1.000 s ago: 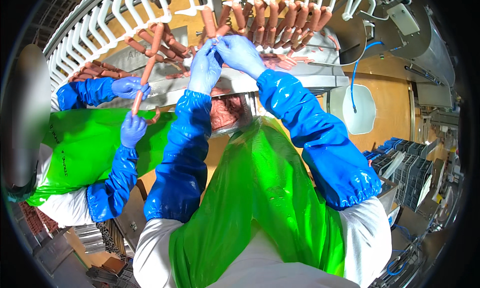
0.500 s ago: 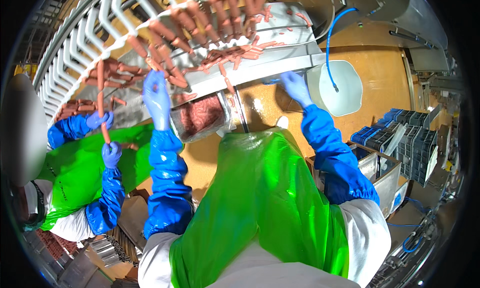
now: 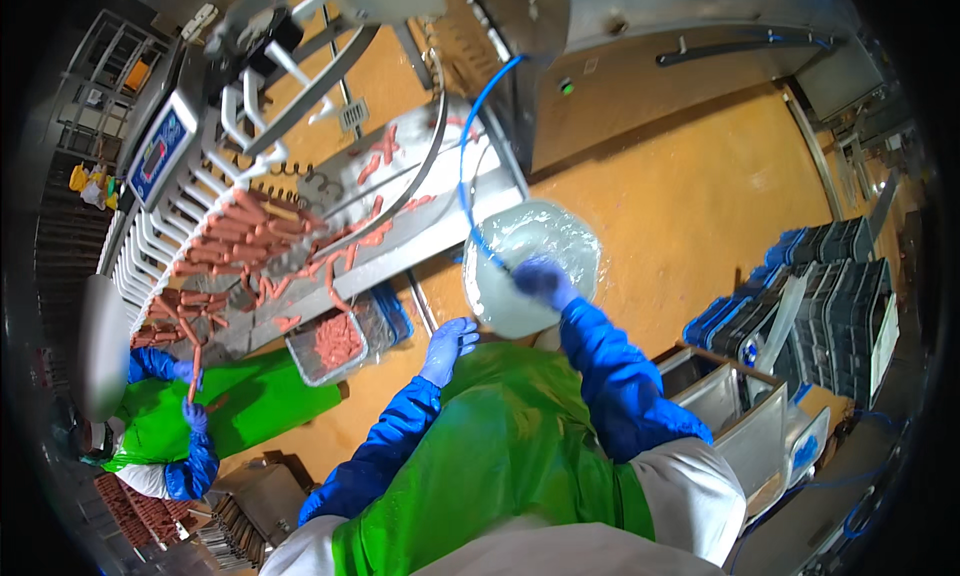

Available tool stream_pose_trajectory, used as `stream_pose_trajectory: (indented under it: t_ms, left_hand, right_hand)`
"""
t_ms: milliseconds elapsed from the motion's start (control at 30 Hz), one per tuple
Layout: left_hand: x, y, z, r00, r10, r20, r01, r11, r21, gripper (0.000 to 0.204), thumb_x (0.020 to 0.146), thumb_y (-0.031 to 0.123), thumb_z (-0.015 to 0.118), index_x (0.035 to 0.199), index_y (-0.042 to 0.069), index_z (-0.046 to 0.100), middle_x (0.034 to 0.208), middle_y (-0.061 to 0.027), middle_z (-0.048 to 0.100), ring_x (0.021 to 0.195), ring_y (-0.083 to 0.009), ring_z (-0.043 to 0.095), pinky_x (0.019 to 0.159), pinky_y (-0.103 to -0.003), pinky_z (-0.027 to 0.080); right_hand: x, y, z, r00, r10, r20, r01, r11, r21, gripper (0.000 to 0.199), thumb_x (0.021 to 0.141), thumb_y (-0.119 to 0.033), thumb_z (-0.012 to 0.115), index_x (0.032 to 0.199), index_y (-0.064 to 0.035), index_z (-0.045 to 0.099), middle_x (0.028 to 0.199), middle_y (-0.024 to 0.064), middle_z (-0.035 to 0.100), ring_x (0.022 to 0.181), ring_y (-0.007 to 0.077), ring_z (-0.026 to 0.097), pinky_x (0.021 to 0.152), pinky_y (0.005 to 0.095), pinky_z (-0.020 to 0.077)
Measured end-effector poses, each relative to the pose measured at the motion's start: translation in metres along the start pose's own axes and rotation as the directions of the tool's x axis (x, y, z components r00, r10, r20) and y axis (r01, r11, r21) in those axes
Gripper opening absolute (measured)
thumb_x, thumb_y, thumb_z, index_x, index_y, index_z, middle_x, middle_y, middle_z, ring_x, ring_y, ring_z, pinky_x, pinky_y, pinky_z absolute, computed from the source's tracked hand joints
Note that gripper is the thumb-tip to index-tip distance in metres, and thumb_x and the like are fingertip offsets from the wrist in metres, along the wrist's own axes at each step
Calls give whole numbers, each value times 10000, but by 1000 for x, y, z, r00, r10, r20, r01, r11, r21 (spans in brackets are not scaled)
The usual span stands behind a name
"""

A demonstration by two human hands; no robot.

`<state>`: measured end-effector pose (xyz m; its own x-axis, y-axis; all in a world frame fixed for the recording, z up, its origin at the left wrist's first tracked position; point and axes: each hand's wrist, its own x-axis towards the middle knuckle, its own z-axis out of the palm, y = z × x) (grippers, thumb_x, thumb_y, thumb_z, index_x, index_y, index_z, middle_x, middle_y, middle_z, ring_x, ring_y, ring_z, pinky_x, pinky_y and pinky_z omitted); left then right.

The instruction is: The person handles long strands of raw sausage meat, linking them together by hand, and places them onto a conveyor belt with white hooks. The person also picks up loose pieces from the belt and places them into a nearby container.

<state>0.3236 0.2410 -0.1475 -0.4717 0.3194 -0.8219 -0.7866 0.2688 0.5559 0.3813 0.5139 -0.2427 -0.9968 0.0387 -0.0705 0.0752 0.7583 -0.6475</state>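
Handling of hose (image 3: 463, 166), at R hand (image 3: 542, 281) over tub (image 3: 476, 288), is presumably current step (R grip can't be told); L hand (image 3: 450, 351) is empty, fingers apart; firm hose hold likely req'd next.

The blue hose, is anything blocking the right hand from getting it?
Nothing visible is in the way: the right hand is by the lower end of the blue hose, over the white tub. Whether they touch is unclear.
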Motion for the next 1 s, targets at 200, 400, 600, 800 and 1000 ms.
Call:
stream_pose_trajectory:
  t_ms: [200,400,600,800,1000]
  left_hand:
    - [65,46,148,837,380,394,-544,657,522,306,971,228,505,1105,-30,600,1036,-158,665,963,-270,616,854,-386,484]
    - [99,214,366,432,672,602,-846,70,529,378,890,244,638,1172,2,568,1127,-182,600,1053,-300,596,935,-377,470]
    - [163,346,581,443,680,584,-542,-316,779,561,809,415,646,1128,-38,558,1125,-264,603,1059,-420,575,909,-497,474]
    - [246,366,681,865,445,233,-222,-77,972,532,776,454,671,999,-28,699,935,-231,699,871,-372,678,801,-449,517]
    - [157,370,695,807,579,115,-117,-34,993,383,764,370,728,1009,74,737,934,-180,718,863,-299,697,803,-409,521]
  right_hand:
    - [8,-33,-142,968,239,-71,-56,485,873,218,944,-212,614,911,0,650,803,44,639,779,123,590,711,299,486]
    - [-91,142,-298,729,517,-448,-171,772,612,286,869,-166,649,679,-27,487,626,-5,414,628,87,380,544,328,370]
    - [-191,375,-354,457,745,-486,-274,637,720,301,896,-197,636,693,-29,491,599,-15,429,607,100,400,540,317,368]
    - [-266,569,-352,443,852,-280,-331,445,832,268,942,-227,610,731,-66,568,627,17,544,539,101,478,499,284,381]
    - [-289,674,-400,554,798,-236,-334,473,815,264,958,-209,595,730,-86,546,638,-23,486,586,67,462,506,269,381]
